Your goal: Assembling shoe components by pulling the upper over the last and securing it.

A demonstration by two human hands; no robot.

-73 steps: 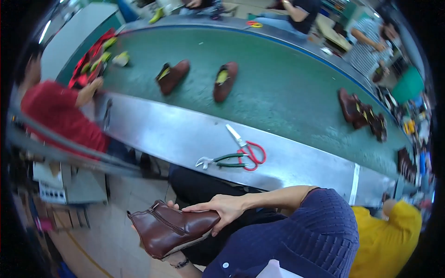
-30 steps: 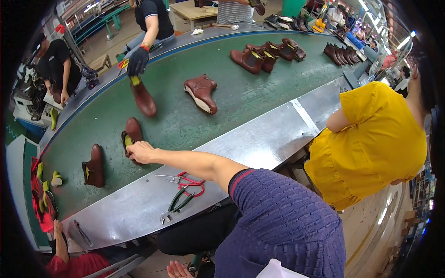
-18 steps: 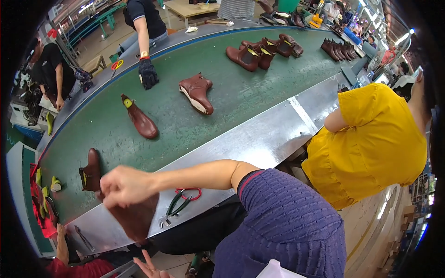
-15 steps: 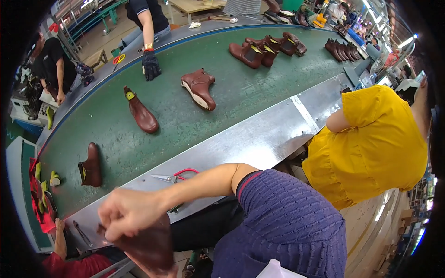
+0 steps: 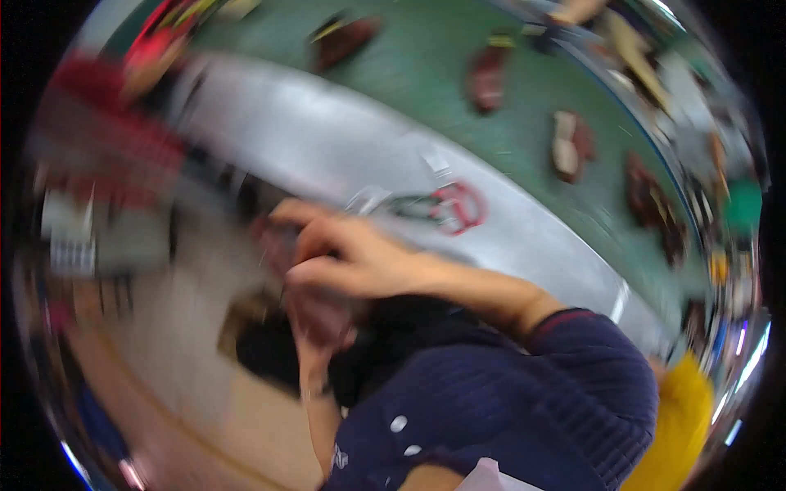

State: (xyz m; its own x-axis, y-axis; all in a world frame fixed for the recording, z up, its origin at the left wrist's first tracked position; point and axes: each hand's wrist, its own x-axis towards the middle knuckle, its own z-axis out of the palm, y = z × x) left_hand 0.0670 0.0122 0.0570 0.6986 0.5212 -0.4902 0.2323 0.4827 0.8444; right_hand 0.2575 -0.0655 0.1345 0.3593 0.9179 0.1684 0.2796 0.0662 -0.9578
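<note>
A brown leather ankle boot (image 5: 323, 313), smeared by motion, is held in front of my body over my dark lap. My left hand (image 5: 304, 334) grips it from below, its fingers partly hidden behind the leather. At the boot's upper end my right hand (image 5: 352, 252) is closed with bent fingers at the edge. Blur hides the exact fingertip contact. On the metal ledge beyond my right forearm lie scissors with red handles (image 5: 460, 206), next to a dark green-handled tool (image 5: 412, 206).
Beyond the metal ledge (image 5: 286, 123) runs a green belt (image 5: 426, 74) carrying several brown boots, one a boot on its side with a pale sole (image 5: 565, 147). A person's red sleeve (image 5: 106, 123) is at the left, and another person in yellow (image 5: 675, 409) at the lower right.
The view has swung to the left and down, blurring everything. My right hand and the boot now appear higher and closer to the middle. My left hand and forearm show more fully.
</note>
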